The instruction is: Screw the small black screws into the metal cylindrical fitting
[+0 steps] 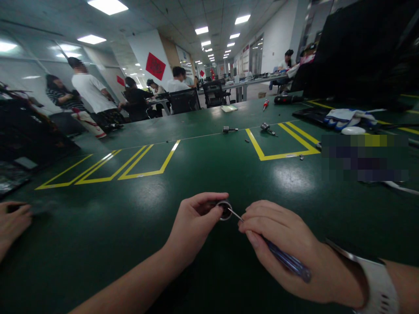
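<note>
At the bottom middle of the frame, the left hand (193, 226) pinches one round metal part (225, 218), and the right hand (281, 244) holds one screwdriver (286, 259), its thin tip at the part's opening. The part is small, with a shiny rim and a dark inside; the screwdriver's handle is purple. The table (212, 174) is green, and two metal pieces (226, 129) lie farther up, right of the middle. White ceiling lights (108, 6) shine at the top

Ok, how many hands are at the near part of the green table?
3: the person's left hand holding a round metal part, their right hand holding a purple-handled tool, and another person's hand at the picture's left edge. Others may lie out of frame.
</note>
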A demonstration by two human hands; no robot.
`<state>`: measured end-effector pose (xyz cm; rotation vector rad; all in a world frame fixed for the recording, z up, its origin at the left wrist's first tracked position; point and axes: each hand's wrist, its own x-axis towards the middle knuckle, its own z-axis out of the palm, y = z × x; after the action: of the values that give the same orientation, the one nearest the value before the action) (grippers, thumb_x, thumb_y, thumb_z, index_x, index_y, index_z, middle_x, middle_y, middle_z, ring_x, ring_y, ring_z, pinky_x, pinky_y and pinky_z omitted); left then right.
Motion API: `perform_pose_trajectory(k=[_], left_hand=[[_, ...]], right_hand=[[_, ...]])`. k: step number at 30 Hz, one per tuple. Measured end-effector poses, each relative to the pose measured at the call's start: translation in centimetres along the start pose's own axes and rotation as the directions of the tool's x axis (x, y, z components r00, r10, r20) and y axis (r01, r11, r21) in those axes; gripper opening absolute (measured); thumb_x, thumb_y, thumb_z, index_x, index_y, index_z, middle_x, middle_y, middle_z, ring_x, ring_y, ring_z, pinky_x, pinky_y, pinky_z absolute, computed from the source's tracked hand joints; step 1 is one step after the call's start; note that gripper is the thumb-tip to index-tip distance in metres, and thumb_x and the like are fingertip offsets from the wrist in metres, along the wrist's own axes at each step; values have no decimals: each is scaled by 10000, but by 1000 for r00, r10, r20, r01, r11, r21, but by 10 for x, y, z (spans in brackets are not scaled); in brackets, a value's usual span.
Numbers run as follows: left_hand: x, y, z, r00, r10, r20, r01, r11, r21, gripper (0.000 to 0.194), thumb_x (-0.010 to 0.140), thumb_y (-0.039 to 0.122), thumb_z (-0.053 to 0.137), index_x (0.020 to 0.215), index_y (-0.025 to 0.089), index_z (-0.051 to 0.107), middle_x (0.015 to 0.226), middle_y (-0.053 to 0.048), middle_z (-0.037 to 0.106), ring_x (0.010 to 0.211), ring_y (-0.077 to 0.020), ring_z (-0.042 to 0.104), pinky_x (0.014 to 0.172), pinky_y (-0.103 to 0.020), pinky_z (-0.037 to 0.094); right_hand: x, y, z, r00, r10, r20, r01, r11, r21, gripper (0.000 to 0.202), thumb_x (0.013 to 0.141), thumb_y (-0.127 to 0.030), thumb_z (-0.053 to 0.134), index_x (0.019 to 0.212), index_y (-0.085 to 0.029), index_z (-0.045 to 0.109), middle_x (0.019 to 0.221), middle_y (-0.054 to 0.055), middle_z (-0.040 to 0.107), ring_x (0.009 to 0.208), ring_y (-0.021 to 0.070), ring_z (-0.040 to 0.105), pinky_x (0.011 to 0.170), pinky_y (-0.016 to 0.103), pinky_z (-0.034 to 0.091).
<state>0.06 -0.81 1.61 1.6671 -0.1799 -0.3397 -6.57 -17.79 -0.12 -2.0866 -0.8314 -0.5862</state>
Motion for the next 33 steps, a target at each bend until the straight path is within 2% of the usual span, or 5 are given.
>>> perform_pose_trajectory(k=[18, 26, 33], left_hand=[[2, -2, 2, 999, -5, -37, 7, 999, 46, 170, 680, 142, 640, 836, 136, 707, 754, -33, 729, 667, -138, 666, 670, -255, 541], [3, -2, 0, 999, -15, -45, 18, 998, 60, 170, 685, 147, 635, 840, 133, 705, 752, -32, 730, 684, -139, 671, 659, -243, 544], [2, -5, -1, 999, 4, -43, -1, 997, 75, 187, 688, 149, 638, 864, 136, 700, 757, -28, 732, 699, -139, 674, 660, -234, 539]], right_hand=[[1, -5, 1, 999, -32, 27, 35, 989, -141, 142, 831, -57, 446, 833, -120, 573, 788, 85, 632, 800, 192, 592, 761, 363, 504], [2, -5, 1, 996, -76, 38, 79, 993, -84, 140, 815, -39, 448, 812, -111, 568, 789, 96, 634, 806, 193, 593, 773, 360, 500], [3, -6, 3, 998, -56, 34, 59, 992, -112, 141, 823, -44, 452, 832, -115, 574, 776, 86, 630, 806, 192, 596, 784, 355, 509]])
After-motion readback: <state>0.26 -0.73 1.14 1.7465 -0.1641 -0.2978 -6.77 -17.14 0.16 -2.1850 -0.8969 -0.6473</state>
